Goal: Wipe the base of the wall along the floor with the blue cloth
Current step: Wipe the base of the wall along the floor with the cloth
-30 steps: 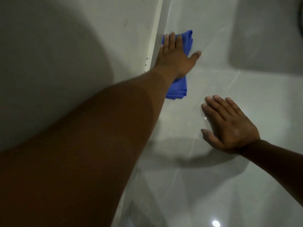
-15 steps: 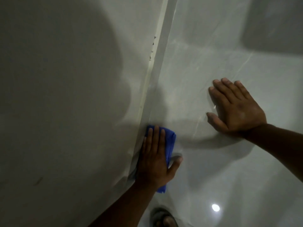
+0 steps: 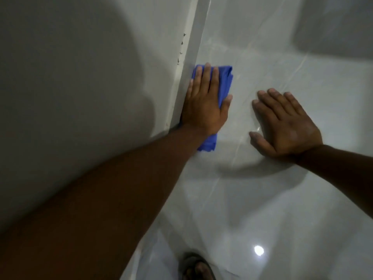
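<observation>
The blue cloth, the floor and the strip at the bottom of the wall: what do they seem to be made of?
Blue cloth: soft fabric, perhaps microfibre; it lies folded in limp layers under the left hand.
Floor: likely polished tile, glossy; it mirrors a lamp and shows pale marble-like veins.
Strip: smooth, hard, off-white, maybe tile or painted skirting; the picture leaves this open.

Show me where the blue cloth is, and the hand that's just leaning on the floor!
blue cloth (image 3: 225, 81): head view, the bare folded part beside the fingers.
right hand (image 3: 286, 124): head view, the back of the hand.
</observation>
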